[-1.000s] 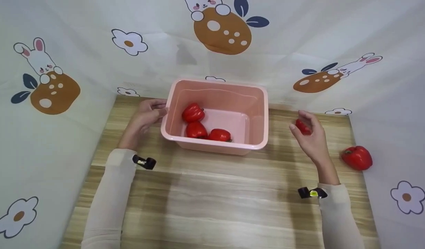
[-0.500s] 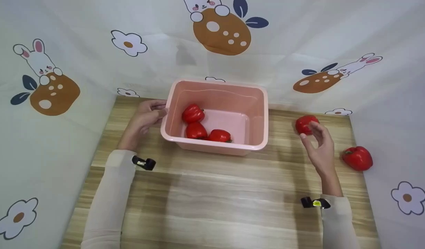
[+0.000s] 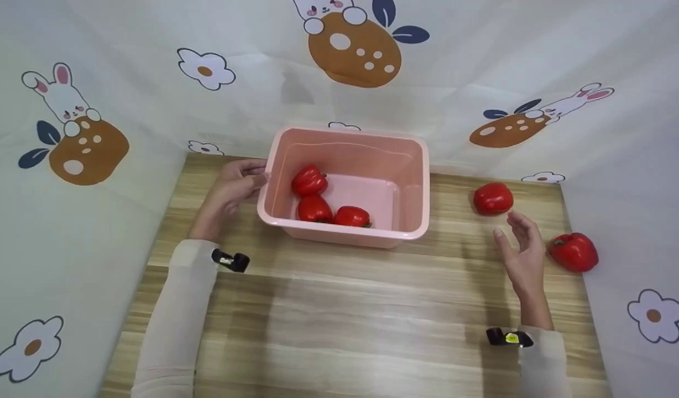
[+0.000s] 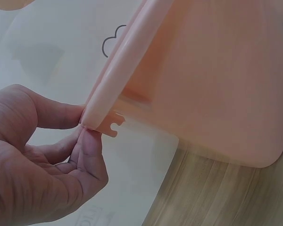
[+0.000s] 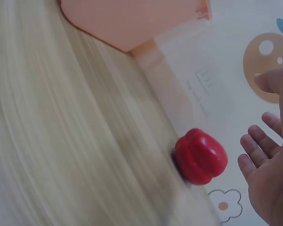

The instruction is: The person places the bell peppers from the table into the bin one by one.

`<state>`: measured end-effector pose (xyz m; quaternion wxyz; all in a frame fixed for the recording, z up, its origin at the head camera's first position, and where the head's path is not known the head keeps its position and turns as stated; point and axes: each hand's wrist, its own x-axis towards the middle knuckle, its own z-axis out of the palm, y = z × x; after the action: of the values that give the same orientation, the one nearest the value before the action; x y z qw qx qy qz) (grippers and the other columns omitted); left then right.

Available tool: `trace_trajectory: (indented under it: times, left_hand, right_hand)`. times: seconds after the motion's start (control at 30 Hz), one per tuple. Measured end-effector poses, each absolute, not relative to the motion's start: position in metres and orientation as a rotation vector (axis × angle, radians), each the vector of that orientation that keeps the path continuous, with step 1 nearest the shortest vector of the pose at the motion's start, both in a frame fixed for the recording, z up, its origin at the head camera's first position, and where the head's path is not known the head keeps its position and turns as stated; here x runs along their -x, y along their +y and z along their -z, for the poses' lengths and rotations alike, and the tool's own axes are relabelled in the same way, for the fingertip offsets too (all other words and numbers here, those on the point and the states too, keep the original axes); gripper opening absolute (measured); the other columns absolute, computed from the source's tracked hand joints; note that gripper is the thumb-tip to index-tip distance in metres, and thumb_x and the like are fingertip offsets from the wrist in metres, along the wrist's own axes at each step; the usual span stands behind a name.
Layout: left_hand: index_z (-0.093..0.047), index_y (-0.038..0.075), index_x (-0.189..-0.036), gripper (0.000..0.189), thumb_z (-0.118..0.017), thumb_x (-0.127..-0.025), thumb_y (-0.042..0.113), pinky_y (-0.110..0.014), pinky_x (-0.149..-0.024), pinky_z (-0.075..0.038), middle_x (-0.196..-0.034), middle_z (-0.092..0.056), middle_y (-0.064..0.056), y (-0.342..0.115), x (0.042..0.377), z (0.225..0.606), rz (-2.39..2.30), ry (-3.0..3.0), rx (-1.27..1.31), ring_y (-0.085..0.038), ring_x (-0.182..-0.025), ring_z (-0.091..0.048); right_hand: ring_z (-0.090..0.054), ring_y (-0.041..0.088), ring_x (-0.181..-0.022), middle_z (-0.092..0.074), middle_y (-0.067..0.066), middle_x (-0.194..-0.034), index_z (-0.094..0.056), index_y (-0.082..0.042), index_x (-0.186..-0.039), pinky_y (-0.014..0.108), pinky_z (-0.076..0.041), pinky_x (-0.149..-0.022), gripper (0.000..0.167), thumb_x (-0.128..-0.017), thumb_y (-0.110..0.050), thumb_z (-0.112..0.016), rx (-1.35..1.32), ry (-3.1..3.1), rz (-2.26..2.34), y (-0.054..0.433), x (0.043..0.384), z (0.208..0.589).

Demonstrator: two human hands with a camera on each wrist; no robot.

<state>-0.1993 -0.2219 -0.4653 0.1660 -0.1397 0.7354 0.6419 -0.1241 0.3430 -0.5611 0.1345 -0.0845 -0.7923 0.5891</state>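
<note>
My left hand (image 3: 234,185) pinches the left rim of a pink plastic bin (image 3: 345,235) between thumb and fingers, as the left wrist view shows close up. Inside the bin lie three red bell peppers, one toward the back left (image 3: 309,181) and two along the front wall. My right hand (image 3: 525,257) hovers over the right side of the table, fingers loosely bent and holding nothing. Just beyond its fingertips a red bell pepper (image 3: 492,199) rests on the wood. Another bell pepper (image 3: 573,252) lies to the right of that hand, by the table's right edge.
The wood-grain table (image 3: 361,315) is bordered at the back and sides by pale cloth (image 3: 251,110) printed with rabbits and flowers. The bin stands near the back edge, close to the cloth.
My right hand has drawn back toward me and slightly right, away from the bell pepper it had covered, which now shows whole on the table. My left hand and the bin have stayed put.
</note>
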Motion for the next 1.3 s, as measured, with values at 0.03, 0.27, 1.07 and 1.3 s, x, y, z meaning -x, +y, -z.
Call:
trace_trajectory:
  times: [0.03,0.27,1.07,1.3]
  left_hand:
    - [-0.05,-0.007,-0.151,0.051,-0.056,-0.101,0.0,-0.022,-0.089,-0.066,-0.137,-0.057,-0.019,-0.222,0.199,0.465,-1.829,2.093,0.402,-0.01,-0.098,-0.069]
    - [-0.051,-0.008,-0.15,0.049,-0.056,-0.102,0.0,-0.02,-0.085,-0.066,-0.128,-0.059,-0.015,-0.219,0.202,0.467,-1.845,2.089,0.393,-0.007,-0.095,-0.07]
    - [-0.051,-0.006,-0.151,0.05,-0.058,-0.102,0.002,-0.025,-0.092,-0.067,-0.135,-0.06,-0.017,-0.223,0.2,0.467,-1.818,2.105,0.414,-0.01,-0.098,-0.071]
    - [-0.051,-0.006,-0.151,0.05,-0.058,-0.102,0.004,-0.026,-0.091,-0.067,-0.138,-0.059,-0.02,-0.225,0.199,0.465,-1.821,2.103,0.384,-0.009,-0.097,-0.073]
  right_hand:
    - [-0.058,0.011,-0.132,-0.062,-0.016,-0.131,-0.055,0.004,-0.145,0.013,-0.044,-0.12,0.052,-0.096,0.0,-0.073,0.252,-2.292,-1.705,0.345,0.123,0.563]
    - [-0.057,0.005,-0.13,-0.062,-0.006,-0.136,-0.054,0.003,-0.145,0.013,-0.044,-0.119,0.054,-0.095,0.001,-0.073,0.303,-2.291,-1.687,0.355,0.112,0.576]
    - [-0.047,0.024,-0.149,-0.05,0.013,-0.158,-0.045,-0.006,-0.156,0.035,-0.037,-0.133,0.067,-0.097,-0.015,-0.076,0.488,-2.317,-1.71,0.374,0.115,0.603]
    - [-0.048,0.024,-0.147,-0.049,0.017,-0.158,-0.047,-0.01,-0.155,0.033,-0.038,-0.132,0.068,-0.095,-0.016,-0.078,0.488,-2.309,-1.709,0.374,0.13,0.603]
